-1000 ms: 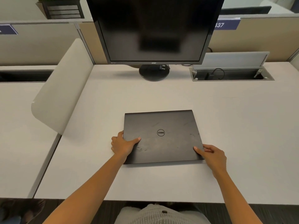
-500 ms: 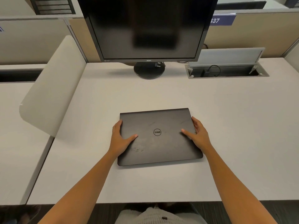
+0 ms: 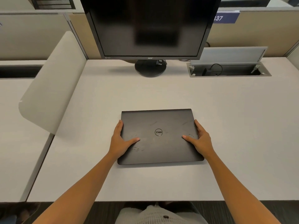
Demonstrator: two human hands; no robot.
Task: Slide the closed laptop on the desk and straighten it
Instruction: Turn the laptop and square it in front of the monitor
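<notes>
A closed black laptop (image 3: 159, 125) with a round logo lies flat on the white desk (image 3: 161, 94), its long edges nearly parallel to the desk's front edge. My left hand (image 3: 120, 141) clasps its left side, fingers along the edge and thumb lying across the lid. My right hand (image 3: 200, 139) holds the right side the same way, thumb on the lid. Both forearms reach in from the bottom of the view.
A dark monitor (image 3: 150, 28) on a round stand (image 3: 150, 68) sits behind the laptop. At the back right is an open cable tray (image 3: 229, 71) with its lid raised. A curved white divider panel (image 3: 53, 81) borders the desk's left side. Cubicle walls run behind.
My right hand moved from the laptop's near right corner up to the middle of its right edge. My left hand slid a little farther along the left edge. The laptop has barely turned.
</notes>
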